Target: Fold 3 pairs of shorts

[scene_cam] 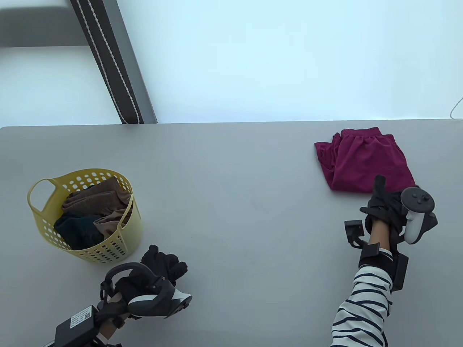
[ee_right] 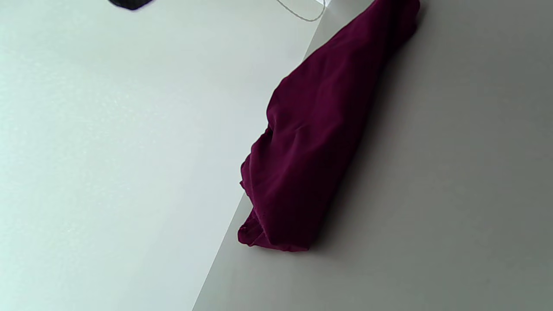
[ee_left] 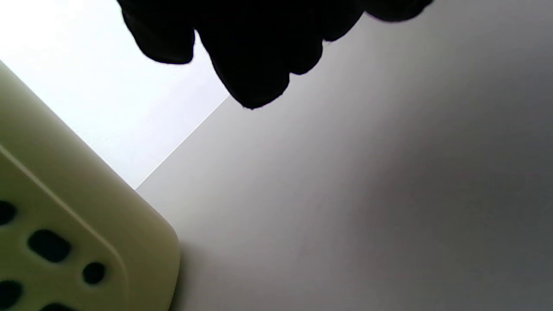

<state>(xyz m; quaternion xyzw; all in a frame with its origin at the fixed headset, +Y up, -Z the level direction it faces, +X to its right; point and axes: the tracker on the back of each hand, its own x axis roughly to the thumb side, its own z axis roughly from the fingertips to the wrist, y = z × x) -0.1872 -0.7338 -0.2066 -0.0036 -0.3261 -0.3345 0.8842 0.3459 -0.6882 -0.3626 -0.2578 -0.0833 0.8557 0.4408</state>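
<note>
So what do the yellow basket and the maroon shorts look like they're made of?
The yellow basket looks like moulded plastic: smooth, semi-matte walls punched with regular holes, and loop handles formed in one piece. The maroon shorts look like thin, soft woven fabric, matte, draping in loose folds with a gathered waistband; the fibre can't be told.

Folded maroon shorts (scene_cam: 365,161) at table's far right edge, brown and dark shorts (scene_cam: 94,213) heaped in basket

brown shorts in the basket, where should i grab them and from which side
Judging by the table view, pinch the bunched top fold of the brown shorts from straight above. They lie heaped in the open-topped basket, whose walls block any side approach. The left hand, beside the basket, is nearest.
</note>
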